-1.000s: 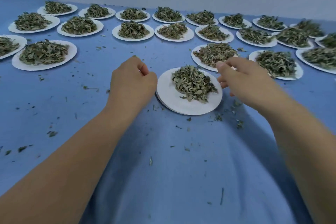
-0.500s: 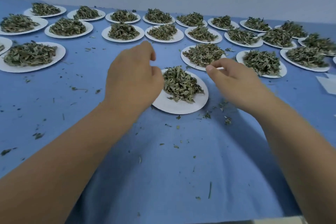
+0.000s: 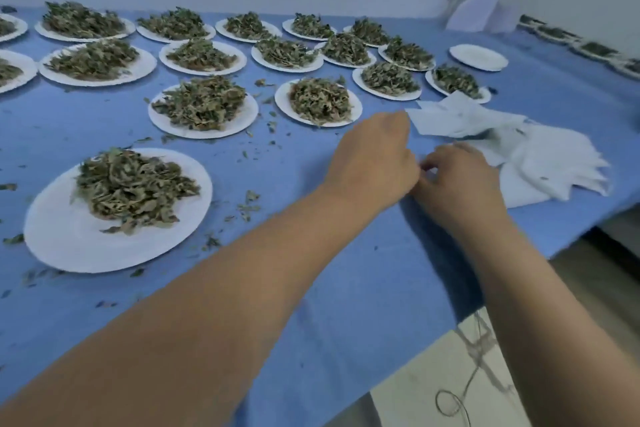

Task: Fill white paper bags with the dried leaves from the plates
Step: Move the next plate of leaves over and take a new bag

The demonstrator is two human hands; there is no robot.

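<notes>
White paper bags (image 3: 549, 163) flat, thin, fanned in a messy pile on worktop (image 3: 363, 288). My left hand (image 3: 375, 156) and right hand (image 3: 462, 184) curled at its edge; grip too blurred to tell.

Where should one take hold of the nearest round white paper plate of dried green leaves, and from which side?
Probably the bare near rim of the round white paper plate, approached from the person's side. The dried green leaves are heaped toward its far side, and it lies flat, so fingers go under the edge, thumb on top.
</notes>
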